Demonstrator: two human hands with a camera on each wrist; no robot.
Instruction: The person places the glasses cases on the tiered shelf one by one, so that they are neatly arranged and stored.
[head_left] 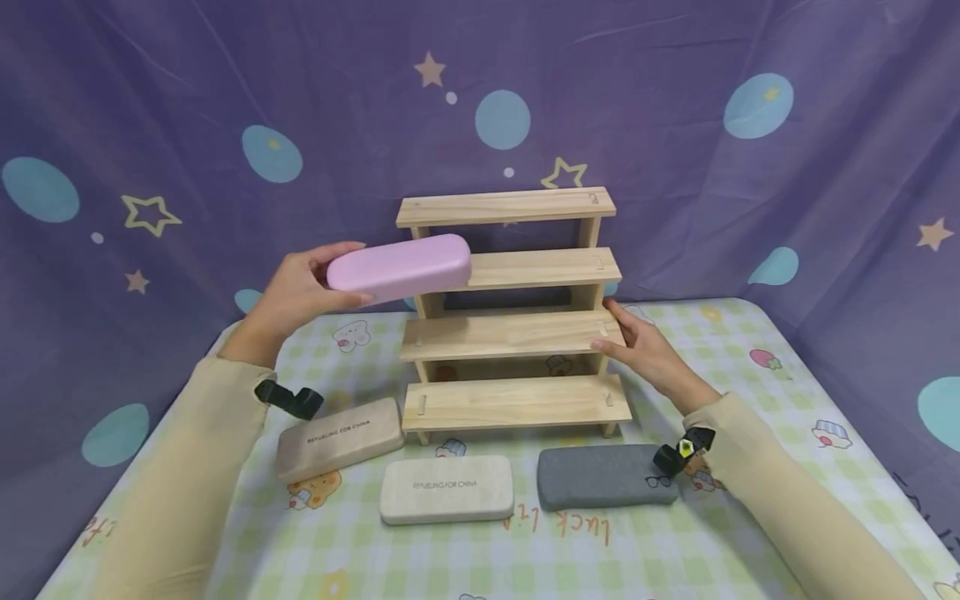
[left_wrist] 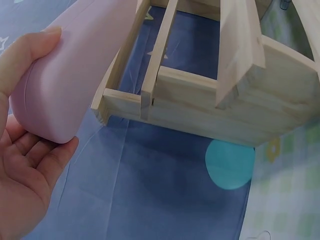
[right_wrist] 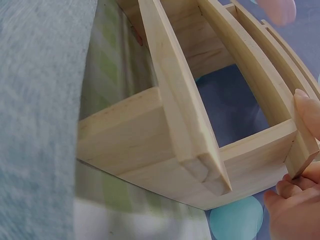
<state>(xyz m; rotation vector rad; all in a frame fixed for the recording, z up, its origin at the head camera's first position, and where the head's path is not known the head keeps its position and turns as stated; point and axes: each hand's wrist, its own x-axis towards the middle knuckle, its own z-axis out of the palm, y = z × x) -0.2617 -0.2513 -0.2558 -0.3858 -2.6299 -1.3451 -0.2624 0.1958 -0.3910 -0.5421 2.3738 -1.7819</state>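
Note:
My left hand [head_left: 294, 287] grips the left end of a pink glasses case [head_left: 401, 267], thumb on its near side and fingers behind. The case is raised in front of the left part of a four-tier wooden display stand [head_left: 517, 404], overlapping its second shelf from the top in the head view. In the left wrist view the pink case [left_wrist: 75, 75] tilts beside the stand's side. My right hand [head_left: 645, 350] holds the right end of the third shelf down, thumb on top and fingers underneath, as the right wrist view shows.
A beige-brown glasses case [head_left: 341, 439] lies left of the stand on the checked tablecloth [head_left: 420, 567]. In front lie a cream glasses case [head_left: 447, 490] and a dark grey one [head_left: 600, 479], the latter below my right wrist. A purple patterned curtain [head_left: 637, 100] hangs behind.

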